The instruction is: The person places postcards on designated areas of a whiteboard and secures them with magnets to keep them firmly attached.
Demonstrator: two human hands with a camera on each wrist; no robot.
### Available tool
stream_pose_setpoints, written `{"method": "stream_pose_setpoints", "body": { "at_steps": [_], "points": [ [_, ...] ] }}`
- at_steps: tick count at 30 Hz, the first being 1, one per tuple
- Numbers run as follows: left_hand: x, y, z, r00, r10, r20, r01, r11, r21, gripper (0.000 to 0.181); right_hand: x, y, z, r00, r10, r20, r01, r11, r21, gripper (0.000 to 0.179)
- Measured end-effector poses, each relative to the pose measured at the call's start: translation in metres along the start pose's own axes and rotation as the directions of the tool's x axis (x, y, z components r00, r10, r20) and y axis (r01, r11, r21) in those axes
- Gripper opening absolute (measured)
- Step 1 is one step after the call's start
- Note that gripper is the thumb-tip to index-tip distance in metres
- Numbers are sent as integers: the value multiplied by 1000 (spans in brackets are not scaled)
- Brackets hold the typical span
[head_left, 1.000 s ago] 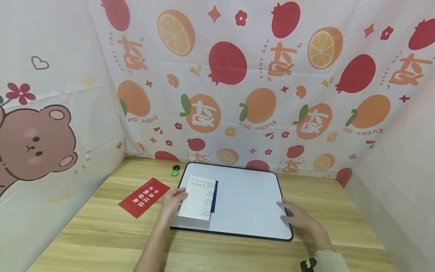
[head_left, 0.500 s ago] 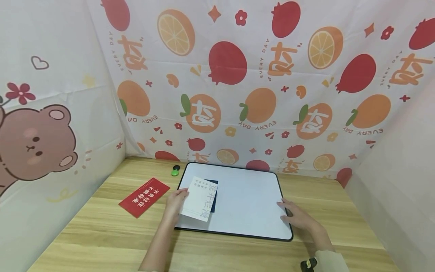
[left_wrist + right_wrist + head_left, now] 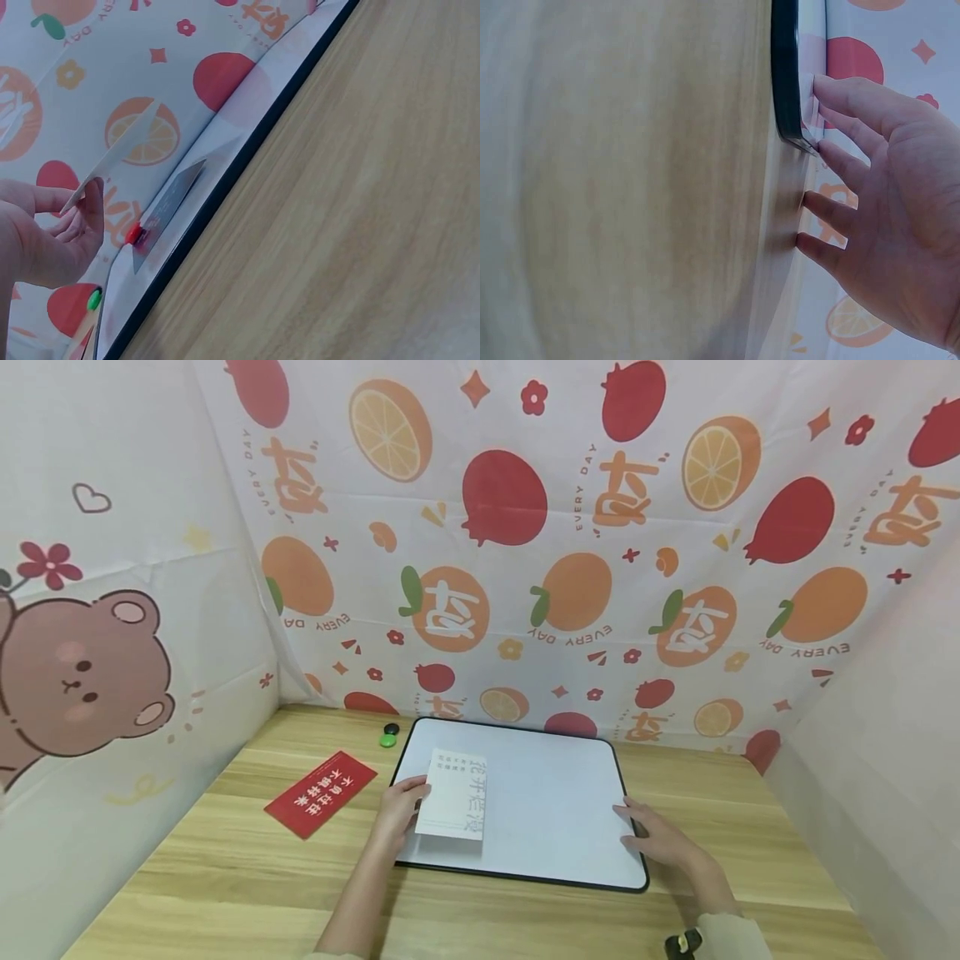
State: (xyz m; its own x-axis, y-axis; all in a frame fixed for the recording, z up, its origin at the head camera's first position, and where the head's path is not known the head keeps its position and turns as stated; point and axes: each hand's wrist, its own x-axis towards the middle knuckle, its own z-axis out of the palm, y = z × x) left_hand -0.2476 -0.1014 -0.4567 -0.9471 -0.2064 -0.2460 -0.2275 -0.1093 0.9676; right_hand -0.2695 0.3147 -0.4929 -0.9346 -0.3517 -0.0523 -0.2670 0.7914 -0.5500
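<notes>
My left hand pinches a white card with printed characters by its left edge. It holds the card raised over the left part of a black-framed whiteboard, which lies flat on the table. In the left wrist view, thumb and fingers grip the tilted card, apart from the board. Below it a dark card lies on the board with a red round magnet at its end; the white card hides both in the head view. My right hand, fingers spread, rests at the board's right edge.
A red card with white characters lies on the wooden table, left of the board. Near the board's far left corner sit a black round magnet and a green one. Fruit-printed cloth hangs behind.
My left hand has moved right with the white card, which turned slightly and now covers the dark blue card that showed beside it earlier. The right hand stays at the board's edge.
</notes>
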Motion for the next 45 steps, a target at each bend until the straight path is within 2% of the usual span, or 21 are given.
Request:
{"method": "stream_pose_setpoints", "body": {
  "at_steps": [6, 19, 24, 45],
  "points": [
    [0, 0, 6, 1000, 0, 14, 0, 1000, -10, 37, -1, 0, -1, 1000, 6, -3, -6, 1000, -4, 51],
    [5, -5, 12, 998, -53, 16, 54, 998, -24, 38, -1, -3, -1, 1000, -2, -4, 2, 1000, 11, 51],
    [6, -6, 12, 998, -70, -2, 70, 997, -35, 37, -1, -2, -1, 1000, 4, -3, -4, 1000, 12, 52],
    [6, -7, 18, 997, -76, 2, 76, 994, -76, 36, -1, -2, -2, 1000, 2, -4, -2, 1000, 4, 52]
  ]
}}
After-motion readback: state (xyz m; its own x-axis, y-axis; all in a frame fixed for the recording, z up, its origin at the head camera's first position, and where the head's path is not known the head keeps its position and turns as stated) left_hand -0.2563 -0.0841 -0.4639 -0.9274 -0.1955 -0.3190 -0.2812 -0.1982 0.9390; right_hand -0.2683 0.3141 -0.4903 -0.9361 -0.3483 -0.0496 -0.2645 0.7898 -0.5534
